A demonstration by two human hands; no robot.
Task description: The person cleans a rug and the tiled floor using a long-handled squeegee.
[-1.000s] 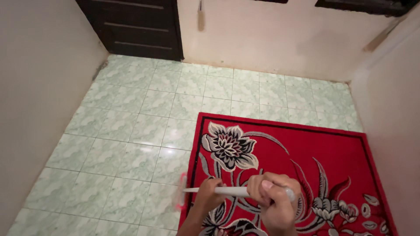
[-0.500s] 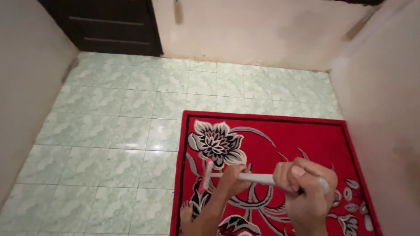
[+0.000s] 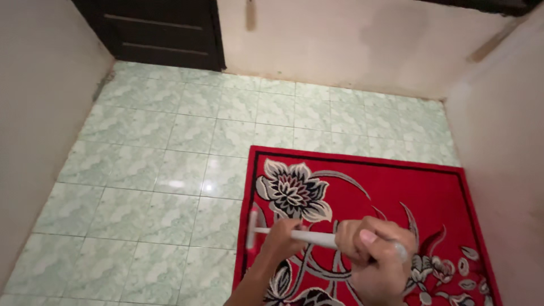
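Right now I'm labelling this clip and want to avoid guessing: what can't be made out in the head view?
- Pink head of the white stick: motion-blurred, so its kind is unclear.
- Stick's near end: wrapped by the right hand.
- Left hand fingers: curled under, grip hidden.
- Red rug: near edge cut by the frame bottom.
- Dark door: top cut by the frame edge.

The pale green marbled floor tiles (image 3: 170, 170) across the left and centre of the frame look ceramic and glossy, with light glare on them. The red woven rug with black-and-white flowers (image 3: 396, 187) at lower right looks like matt, short-piled cloth. The smooth white plastic-looking handle (image 3: 309, 237) shows a slight sheen. The dark brown wooden door (image 3: 164, 34) at upper left looks satin; the cream plaster wall (image 3: 351, 45) is matt and stained.
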